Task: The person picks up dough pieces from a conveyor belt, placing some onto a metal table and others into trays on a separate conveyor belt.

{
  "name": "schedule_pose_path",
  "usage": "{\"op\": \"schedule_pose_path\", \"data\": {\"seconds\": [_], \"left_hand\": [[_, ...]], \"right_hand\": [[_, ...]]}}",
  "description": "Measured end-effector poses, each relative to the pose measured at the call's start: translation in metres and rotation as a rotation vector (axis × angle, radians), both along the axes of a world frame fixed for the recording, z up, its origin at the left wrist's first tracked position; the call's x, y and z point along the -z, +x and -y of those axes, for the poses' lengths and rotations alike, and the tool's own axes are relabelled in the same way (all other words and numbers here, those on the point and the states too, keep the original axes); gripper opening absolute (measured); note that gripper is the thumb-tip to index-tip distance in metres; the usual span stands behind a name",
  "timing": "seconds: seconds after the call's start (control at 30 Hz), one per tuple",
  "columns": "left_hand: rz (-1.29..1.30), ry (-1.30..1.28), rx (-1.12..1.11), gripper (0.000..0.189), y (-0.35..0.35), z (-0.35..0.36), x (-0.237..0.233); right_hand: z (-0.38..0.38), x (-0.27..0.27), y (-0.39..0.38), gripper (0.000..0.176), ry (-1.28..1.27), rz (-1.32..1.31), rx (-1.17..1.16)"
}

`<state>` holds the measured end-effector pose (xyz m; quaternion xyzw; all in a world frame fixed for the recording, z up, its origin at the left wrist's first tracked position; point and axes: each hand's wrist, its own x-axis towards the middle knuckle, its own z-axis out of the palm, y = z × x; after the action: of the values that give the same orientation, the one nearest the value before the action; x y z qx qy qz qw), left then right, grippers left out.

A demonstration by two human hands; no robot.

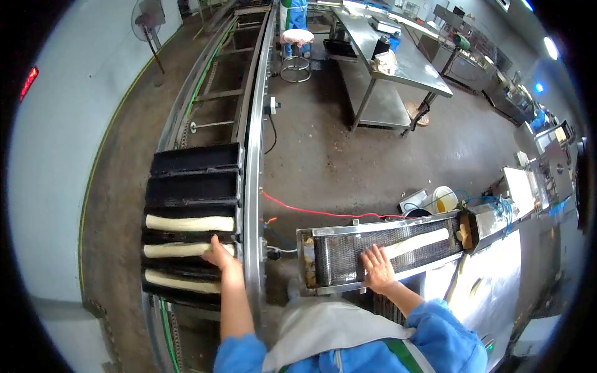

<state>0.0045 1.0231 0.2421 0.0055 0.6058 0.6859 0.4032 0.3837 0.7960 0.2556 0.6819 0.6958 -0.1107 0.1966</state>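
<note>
My left hand (pixel 221 255) is on a pale dough roll (pixel 174 250) lying in a long black baking tin. Its fingers are closed round the roll near the right end, and what lies under them is hidden. One more dough roll (pixel 189 223) rests in the tin above, and another dough roll (pixel 183 281) in the tin below. At right, my right hand (pixel 377 268) is spread palm down over a mesh conveyor belt (pixel 339 255). Its fingertips are beside the near end of a dough roll (pixel 416 242) stretched along that belt.
Two black tins (pixel 196 186) without dough sit farther along the chain conveyor (pixel 217 93). A metal rail (pixel 254 155) separates it from the floor. A red hose (pixel 323 212) crosses behind the mesh belt, near a white bucket (pixel 444 199). A steel table (pixel 404 56) and a person (pixel 293 15) are farther back.
</note>
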Motion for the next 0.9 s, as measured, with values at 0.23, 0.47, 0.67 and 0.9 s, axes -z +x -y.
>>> {"op": "schedule_pose_path", "data": {"seconds": [0.23, 0.47, 0.67, 0.9], "left_hand": [[-0.033, -0.057, 0.041, 0.077, -0.013, 0.009, 0.019], [-0.237, 0.066, 0.071, 0.092, -0.024, 0.035, 0.037], [-0.036, 0.058, 0.079, 0.085, -0.023, 0.056, 0.007], [-0.056, -0.073, -0.005, 0.076, -0.021, 0.086, -0.024]], "right_hand": [[-0.017, 0.01, 0.064, 0.035, 0.097, 0.136, 0.09], [-0.074, -0.05, 0.045, 0.03, 0.081, -0.169, 0.141], [-0.144, -0.207, -0.012, 0.04, 0.11, -1.319, 0.279], [-0.212, -0.23, -0.13, 0.062, -0.14, -2.032, 0.33]]}}
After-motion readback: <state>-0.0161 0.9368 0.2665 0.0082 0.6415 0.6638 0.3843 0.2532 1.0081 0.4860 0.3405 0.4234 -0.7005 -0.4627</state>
